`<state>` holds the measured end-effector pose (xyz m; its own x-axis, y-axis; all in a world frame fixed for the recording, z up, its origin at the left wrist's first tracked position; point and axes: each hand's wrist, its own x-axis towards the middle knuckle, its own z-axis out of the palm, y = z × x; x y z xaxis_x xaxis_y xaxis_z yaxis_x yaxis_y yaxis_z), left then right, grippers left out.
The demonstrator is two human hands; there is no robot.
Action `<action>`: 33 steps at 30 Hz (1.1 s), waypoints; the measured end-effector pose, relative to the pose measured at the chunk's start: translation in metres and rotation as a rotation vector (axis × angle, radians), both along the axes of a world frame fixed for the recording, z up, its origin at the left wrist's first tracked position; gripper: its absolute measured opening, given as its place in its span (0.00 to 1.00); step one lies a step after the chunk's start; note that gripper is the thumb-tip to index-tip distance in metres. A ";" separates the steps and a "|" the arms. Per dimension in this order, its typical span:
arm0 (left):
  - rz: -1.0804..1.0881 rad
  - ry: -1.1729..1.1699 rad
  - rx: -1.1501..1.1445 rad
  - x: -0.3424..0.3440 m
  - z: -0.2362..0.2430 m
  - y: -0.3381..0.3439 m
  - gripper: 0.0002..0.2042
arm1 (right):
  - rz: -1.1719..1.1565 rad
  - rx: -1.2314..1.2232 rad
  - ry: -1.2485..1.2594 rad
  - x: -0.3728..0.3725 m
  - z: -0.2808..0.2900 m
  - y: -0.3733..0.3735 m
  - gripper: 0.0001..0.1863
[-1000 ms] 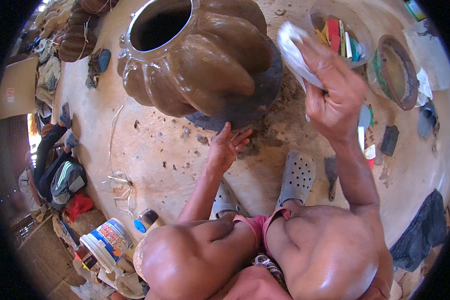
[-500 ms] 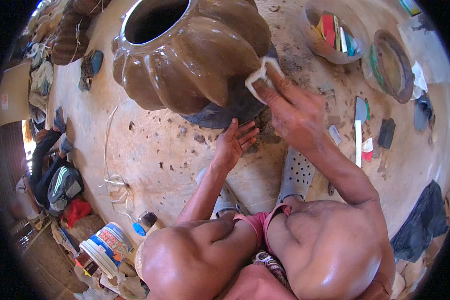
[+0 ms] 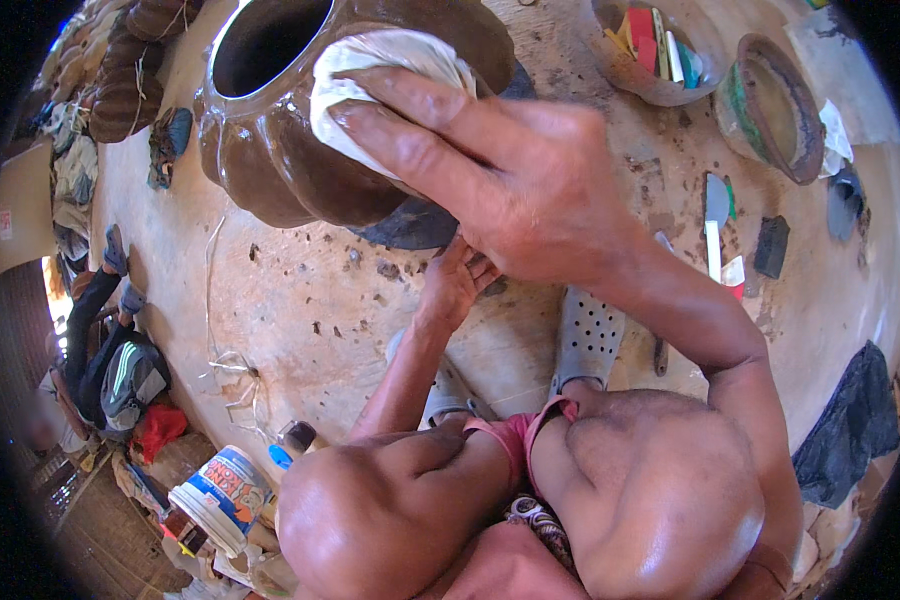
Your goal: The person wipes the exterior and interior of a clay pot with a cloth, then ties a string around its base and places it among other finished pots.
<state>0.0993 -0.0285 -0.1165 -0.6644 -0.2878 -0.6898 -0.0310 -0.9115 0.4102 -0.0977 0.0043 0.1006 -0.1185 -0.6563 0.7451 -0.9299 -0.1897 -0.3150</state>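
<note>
A glossy brown ribbed clay pot [image 3: 255, 165] with a wide round mouth sits on a dark round base [image 3: 400, 232] at the top of the view. My right hand [image 3: 500, 175] grips a folded white cloth [image 3: 390, 55] against the pot's shoulder, just right of the mouth, covering part of its surface. My left hand [image 3: 455, 280] is below, palm up with fingers apart at the edge of the dark base, its fingertips partly hidden behind my right hand.
A bowl of coloured pieces [image 3: 620, 75] and a rimmed basin [image 3: 770, 110] stand at upper right, with scraper tools [image 3: 715, 205] below. A bucket [image 3: 220, 495], cord [image 3: 210, 290] and seated person [image 3: 110, 370] are left. Brown pots [image 3: 120, 105] lie at upper left; dark plastic [image 3: 845, 420] at lower right.
My right hand has swept the cloth leftward from beside the pot, via its lower right side, up onto the shoulder by the mouth. My left hand has shifted only slightly.
</note>
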 end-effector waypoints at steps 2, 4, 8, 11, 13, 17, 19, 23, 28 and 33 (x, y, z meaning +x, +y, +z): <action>0.024 0.006 -0.013 0.000 0.001 0.001 0.21 | 0.048 -0.009 -0.095 0.003 -0.021 0.004 0.27; 0.024 -0.039 -0.026 0.001 0.004 0.001 0.22 | 0.061 -0.011 -0.184 0.005 -0.048 0.010 0.29; -0.023 -0.065 -0.020 -0.001 0.011 -0.001 0.25 | 0.041 0.016 -0.197 0.006 -0.110 0.013 0.30; -0.052 -0.069 -0.018 -0.004 0.015 -0.001 0.26 | 0.042 0.108 -0.153 0.004 -0.149 0.023 0.31; -0.041 -0.045 -0.028 -0.006 0.016 0.000 0.27 | 0.029 0.212 -0.143 0.003 -0.167 0.031 0.31; -0.029 -0.053 -0.028 -0.007 0.015 0.003 0.28 | -0.013 0.451 -0.156 0.001 -0.182 0.034 0.30; -0.035 -0.040 -0.034 -0.007 0.013 0.003 0.29 | -0.026 0.593 -0.169 0.000 -0.175 0.031 0.29; -0.043 -0.056 -0.008 -0.003 0.012 -0.002 0.29 | -0.016 0.865 -0.168 -0.014 -0.125 0.039 0.28; 0.103 -0.178 -0.038 0.014 0.017 -0.011 0.32 | 0.011 0.127 -0.259 -0.042 -0.012 0.057 0.23; 0.077 -0.211 -0.096 0.027 0.011 -0.028 0.36 | -0.016 0.147 -0.016 -0.032 0.050 0.019 0.28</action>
